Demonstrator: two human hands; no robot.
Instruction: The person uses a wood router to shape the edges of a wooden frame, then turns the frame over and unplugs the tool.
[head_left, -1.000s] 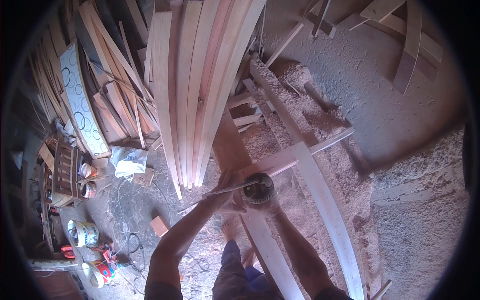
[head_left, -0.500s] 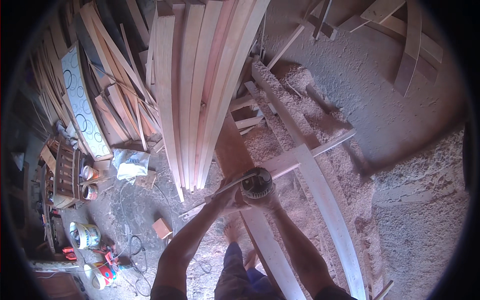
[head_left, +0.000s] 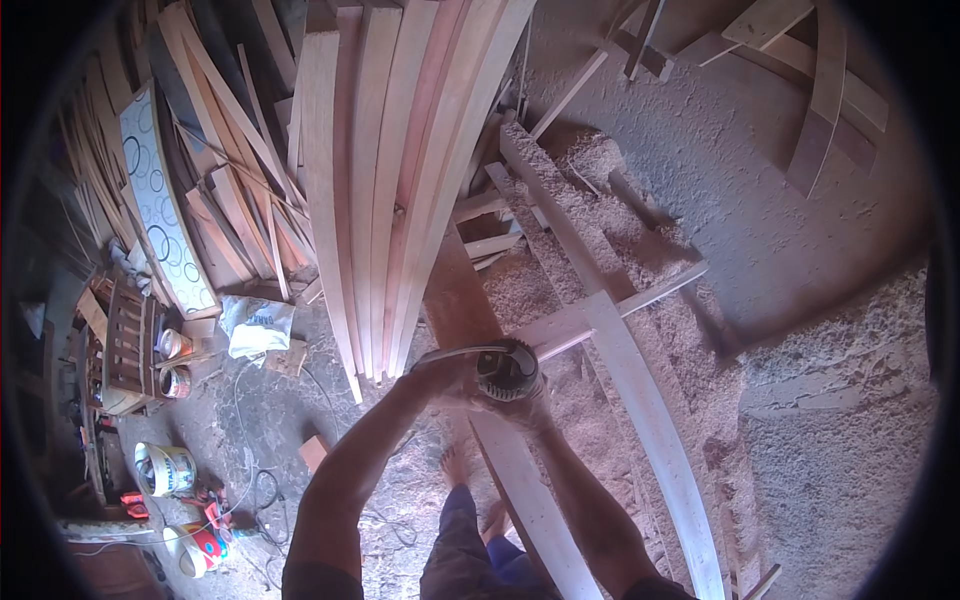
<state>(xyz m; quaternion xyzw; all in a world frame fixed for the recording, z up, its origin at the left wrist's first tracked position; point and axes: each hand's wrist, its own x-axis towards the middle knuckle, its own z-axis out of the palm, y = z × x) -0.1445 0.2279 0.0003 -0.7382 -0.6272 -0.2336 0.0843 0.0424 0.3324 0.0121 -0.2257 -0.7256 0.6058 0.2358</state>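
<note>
Both my hands grip a router (head_left: 508, 370), a power tool with a round, dark, vented top. It stands on a long board (head_left: 530, 490) that runs from near my body up under the tool. My left hand (head_left: 447, 383) is closed on its left side, fingers partly hidden. On the other side my right hand (head_left: 522, 408) wraps round the lower body, largely covered by the housing. A cord (head_left: 450, 352) arches from the tool's top over my left wrist. The router's base and bit are hidden from above.
A crosspiece (head_left: 560, 330) meets a second long pale board (head_left: 655, 440) on the right. Tall planks (head_left: 375, 190) stand ahead. Wood shavings (head_left: 600, 440) cover the ground. Buckets (head_left: 168, 470), a wood block (head_left: 314, 452) and loose cable (head_left: 265, 490) lie to the left.
The router and both hands have shifted slightly left in the picture. The cord now curves higher over my left wrist, and my left forearm has swung a little outward.
</note>
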